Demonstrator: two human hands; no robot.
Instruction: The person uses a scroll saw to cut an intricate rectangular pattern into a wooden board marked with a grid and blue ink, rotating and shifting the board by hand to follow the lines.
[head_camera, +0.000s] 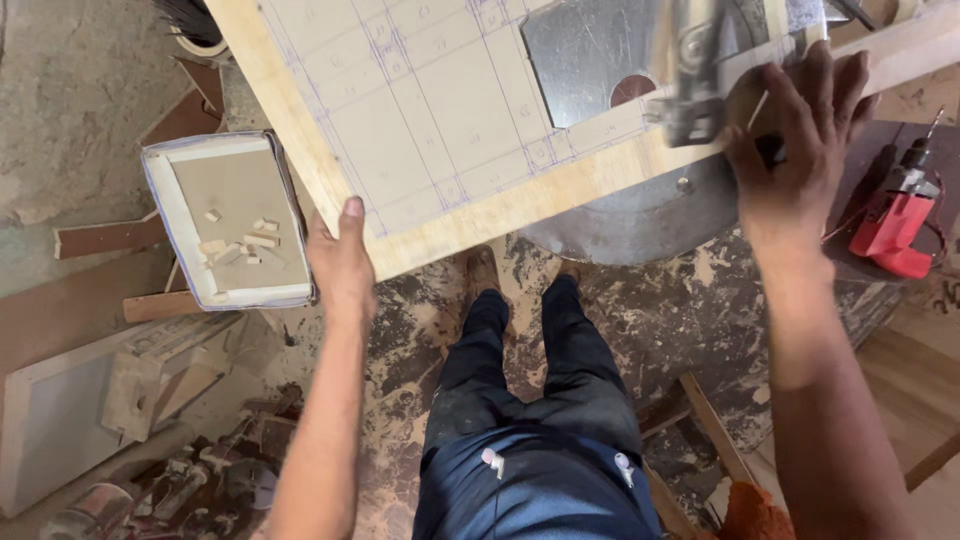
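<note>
A large pale plywood board (440, 110), marked with a pencilled grid, lies tilted across a round metal saw table (640, 215). My left hand (342, 262) grips the board's near corner, thumb on top. My right hand (800, 150) rests on the board's near edge at the right, next to a blurred grey metal tool (695, 75) standing on the board; whether the hand holds that tool is unclear. A shiny metal plate (590, 55) with a round hole lies beside the tool.
A shallow white-rimmed tray (170, 215) with small wood offcuts sits at the left. A red power drill (895, 225) lies at the right. Wood scraps, planks and clutter cover the dusty floor around my legs (530, 400).
</note>
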